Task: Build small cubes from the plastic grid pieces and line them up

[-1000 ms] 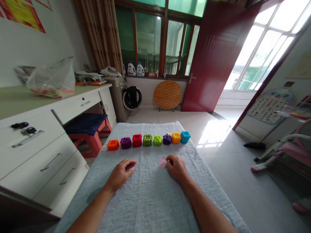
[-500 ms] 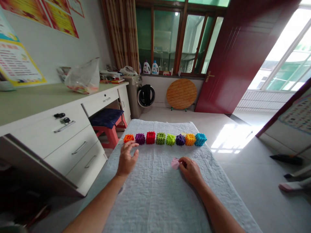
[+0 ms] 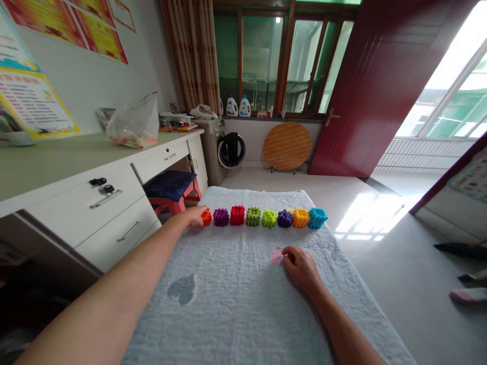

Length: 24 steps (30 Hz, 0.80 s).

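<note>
Left hand (image 3: 196,216): fingers curved against the left side of an orange interlocking block (image 3: 207,218); whether they grip it, I cannot tell.
Orange block: left end of the row, partly hidden by those fingers.
Right hand (image 3: 300,264): fingers curled inward, tips beside a pink patch (image 3: 276,256); any hold, I cannot tell.
Row rightward: purple block (image 3: 221,217), red block (image 3: 237,216), olive block (image 3: 253,217), lime block (image 3: 269,218), indigo block (image 3: 285,218), yellow block (image 3: 301,218), blue block (image 3: 317,218).
Underneath: pale blue cloth (image 3: 228,294).

Room of a home, as it appears from where I stand. Indicative features are a washing machine (image 3: 213,147), detergent bottles (image 3: 244,107) on a windowsill (image 3: 297,120) and a long curtain (image 3: 193,56), upper centre; and a drawered desk (image 3: 72,165), left.
</note>
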Motion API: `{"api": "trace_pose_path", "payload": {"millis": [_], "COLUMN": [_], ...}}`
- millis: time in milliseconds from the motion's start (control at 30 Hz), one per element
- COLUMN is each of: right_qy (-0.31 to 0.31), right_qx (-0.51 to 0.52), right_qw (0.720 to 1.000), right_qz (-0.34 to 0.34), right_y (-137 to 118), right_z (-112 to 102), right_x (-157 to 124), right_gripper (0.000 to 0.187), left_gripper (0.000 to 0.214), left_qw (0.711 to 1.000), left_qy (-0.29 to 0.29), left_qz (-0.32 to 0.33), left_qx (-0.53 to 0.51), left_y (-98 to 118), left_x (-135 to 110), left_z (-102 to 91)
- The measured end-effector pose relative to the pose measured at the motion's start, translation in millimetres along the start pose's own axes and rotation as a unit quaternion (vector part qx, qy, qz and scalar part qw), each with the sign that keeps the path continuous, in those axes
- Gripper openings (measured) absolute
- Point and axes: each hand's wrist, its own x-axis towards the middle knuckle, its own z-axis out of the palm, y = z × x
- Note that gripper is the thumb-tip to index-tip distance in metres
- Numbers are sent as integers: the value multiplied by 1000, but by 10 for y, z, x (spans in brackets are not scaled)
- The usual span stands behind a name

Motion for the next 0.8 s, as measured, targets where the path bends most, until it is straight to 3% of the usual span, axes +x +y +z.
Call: {"api": "trace_pose_path", "payload": {"millis": [200, 400, 567, 700, 800], "right_qy": [-3, -3, -2, -1, -4], "right_qx": [3, -1, -9, -7, -4], "right_qw": [1000, 1000, 1000, 1000, 1000], "right_qz": [1, -7, -12, -6, -2], "right_y": [-33, -19, -12, -6, -3], "right_z": [-25, -11, -8, -5, -1], "right_x": [-1, 3, 11, 11, 11], "right_gripper": [20, 19, 20, 20, 20], "left_gripper": [39, 39, 45, 52, 64], "left_qw": [999, 999, 992, 988, 971], "left_qy": [-49, -22, 65, 99, 106], "left_qz": [-11, 13, 101, 103, 167], "left_qx": [-2, -21, -47, -61, -131], "left_y": [35, 85, 590, 1103, 1315], "left_x": [-56, -530, -906, -987, -1010], "left_z": [77, 99, 270, 446, 473]}}
